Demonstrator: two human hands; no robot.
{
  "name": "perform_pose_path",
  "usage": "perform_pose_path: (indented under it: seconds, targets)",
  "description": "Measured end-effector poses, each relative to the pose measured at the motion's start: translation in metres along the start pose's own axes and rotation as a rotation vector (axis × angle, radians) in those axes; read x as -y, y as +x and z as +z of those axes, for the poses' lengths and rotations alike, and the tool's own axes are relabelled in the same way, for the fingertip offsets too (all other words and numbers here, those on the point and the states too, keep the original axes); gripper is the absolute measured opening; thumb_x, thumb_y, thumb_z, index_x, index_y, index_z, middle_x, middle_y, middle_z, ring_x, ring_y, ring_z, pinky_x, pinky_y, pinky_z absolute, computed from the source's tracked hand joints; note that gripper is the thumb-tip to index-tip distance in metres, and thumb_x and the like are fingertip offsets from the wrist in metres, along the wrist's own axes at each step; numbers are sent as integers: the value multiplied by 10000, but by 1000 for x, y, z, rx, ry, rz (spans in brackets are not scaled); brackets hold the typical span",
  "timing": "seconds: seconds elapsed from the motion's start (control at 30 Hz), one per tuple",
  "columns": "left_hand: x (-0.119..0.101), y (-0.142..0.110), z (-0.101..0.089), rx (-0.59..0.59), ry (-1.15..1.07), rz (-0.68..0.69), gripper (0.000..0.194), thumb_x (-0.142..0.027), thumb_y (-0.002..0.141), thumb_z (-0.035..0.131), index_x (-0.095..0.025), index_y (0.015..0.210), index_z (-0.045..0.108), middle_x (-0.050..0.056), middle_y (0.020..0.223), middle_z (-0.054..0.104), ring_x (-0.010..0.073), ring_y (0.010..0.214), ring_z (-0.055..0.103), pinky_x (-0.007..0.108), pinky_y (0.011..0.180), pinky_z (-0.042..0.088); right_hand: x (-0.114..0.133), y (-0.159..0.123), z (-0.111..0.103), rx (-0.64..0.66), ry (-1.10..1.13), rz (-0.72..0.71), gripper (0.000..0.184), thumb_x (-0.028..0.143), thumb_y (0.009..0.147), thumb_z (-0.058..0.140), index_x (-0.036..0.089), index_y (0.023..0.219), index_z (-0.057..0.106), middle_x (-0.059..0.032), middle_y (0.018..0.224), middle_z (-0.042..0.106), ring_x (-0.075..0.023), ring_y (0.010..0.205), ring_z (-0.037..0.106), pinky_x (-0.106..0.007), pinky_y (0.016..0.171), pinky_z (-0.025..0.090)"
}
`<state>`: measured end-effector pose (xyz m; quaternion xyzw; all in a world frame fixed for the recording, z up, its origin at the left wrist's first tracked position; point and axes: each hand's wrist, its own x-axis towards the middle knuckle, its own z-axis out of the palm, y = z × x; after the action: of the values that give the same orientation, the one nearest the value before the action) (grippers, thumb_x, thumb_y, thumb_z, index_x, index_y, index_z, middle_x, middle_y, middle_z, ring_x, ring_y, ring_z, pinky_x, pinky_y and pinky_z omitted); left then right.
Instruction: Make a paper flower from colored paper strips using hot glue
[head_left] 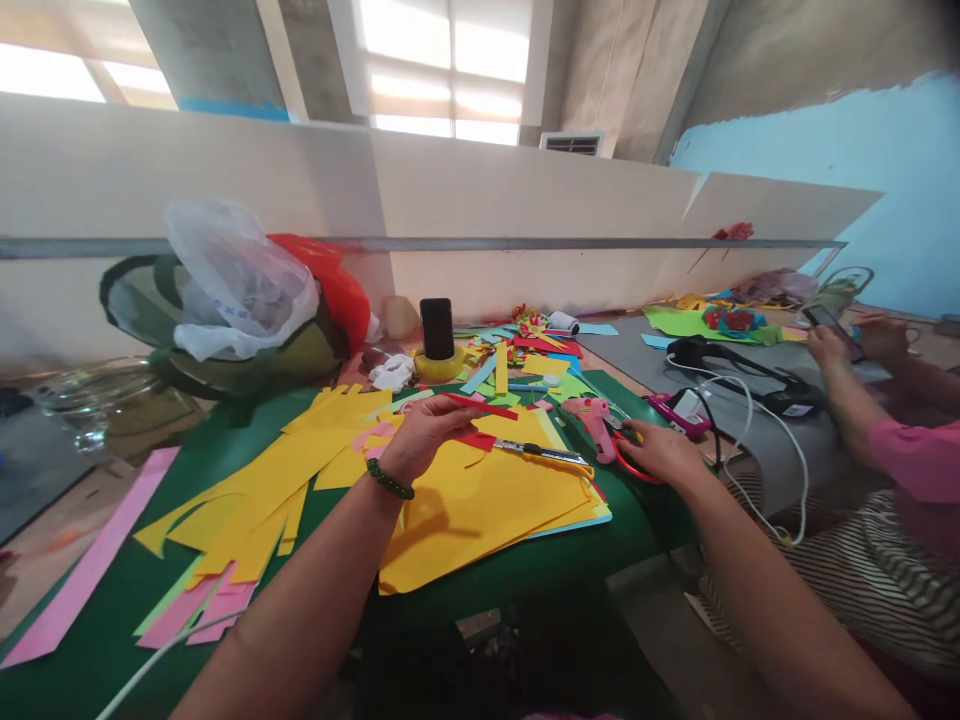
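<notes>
My left hand (426, 432), with a dark green bead bracelet at the wrist, pinches a narrow red strip (484, 405) above a stack of yellow sheets (480, 510). Under the strip, a utility knife (540, 452) lies on the yellow sheets beside another red piece (477, 441). To the right, my right hand (664, 452) has its fingers closed at the red-handled scissors (636, 464), whose blades are partly hidden. A pink glue gun (596, 418) lies just left of these fingers.
Yellow cut strips (262, 480) cover the green mat (315, 590) on the left. A phone (437, 328) stands on a yellow tape roll (439, 366). A stuffed bag (225, 290) is at back left. White cable (802, 470) loops right, near another person's hand (825, 345).
</notes>
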<state>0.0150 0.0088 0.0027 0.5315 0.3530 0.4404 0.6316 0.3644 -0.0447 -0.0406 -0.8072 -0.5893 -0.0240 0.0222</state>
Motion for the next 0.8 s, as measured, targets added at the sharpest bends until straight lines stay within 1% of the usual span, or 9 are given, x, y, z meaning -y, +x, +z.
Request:
perform_pose_path:
  seconds: [0.13,0.23,0.3,0.37,0.43,0.5,0.63,0.73,0.8]
  targets:
    - [1,0,3,-61,69,133,309,-404,565,871,-182,767,798,51,773,749,162,708,639,314,735,536,7,-9,-13,-59,-6,-11,396,423,919,521,173,1161,712,-224,1122,683,-362,1005,680,-444,746,526]
    - [2,-3,9,-84,145,263,299,-436,605,844,-201,786,806,42,799,749,160,688,630,324,712,541,34,-28,-35,-196,458,-67,416,477,939,475,175,1117,698,-153,1020,719,-271,901,700,-377,753,540]
    - [3,-7,13,-94,214,350,278,-450,637,824,-215,786,807,40,805,745,159,674,622,319,685,536,65,-40,-46,-128,955,-239,506,594,926,437,180,1102,669,-110,955,725,-215,796,701,-321,681,553]
    - [5,-10,17,-94,294,418,256,-466,666,805,-229,766,805,48,797,744,181,712,633,321,679,536,99,-47,-50,56,1320,-366,560,683,843,528,189,1080,642,-94,981,714,-188,785,708,-305,685,566]
    - [6,-12,20,-83,365,460,244,-480,689,789,-244,752,802,59,789,749,211,775,648,333,699,543,128,-48,-50,209,1552,-391,589,714,730,648,197,1010,635,-62,919,716,-158,734,703,-299,702,570]
    - [8,-11,21,-67,408,484,241,-485,706,775,-252,761,802,67,795,755,226,810,655,342,723,546,145,-45,-48,256,1664,-388,584,683,623,754,191,914,634,-21,796,699,-129,653,673,-282,674,563]
    - [7,-7,15,22,404,375,352,-488,681,793,-224,914,802,79,924,773,233,869,677,352,791,546,145,-36,-50,172,1656,-426,459,566,606,808,176,789,647,17,662,645,-106,570,613,-264,603,532]
    - [3,-3,8,69,329,144,575,-568,658,792,-192,1092,755,101,988,770,224,869,691,334,780,537,137,-33,-57,171,1575,-478,351,464,623,799,168,753,663,22,611,621,-105,542,586,-261,574,504]
    - [1,-4,5,120,284,-6,664,-663,673,736,-169,1118,736,117,970,766,208,814,697,312,730,522,135,-33,-61,203,1489,-498,292,410,628,780,163,736,668,24,585,607,-105,521,569,-251,541,472]
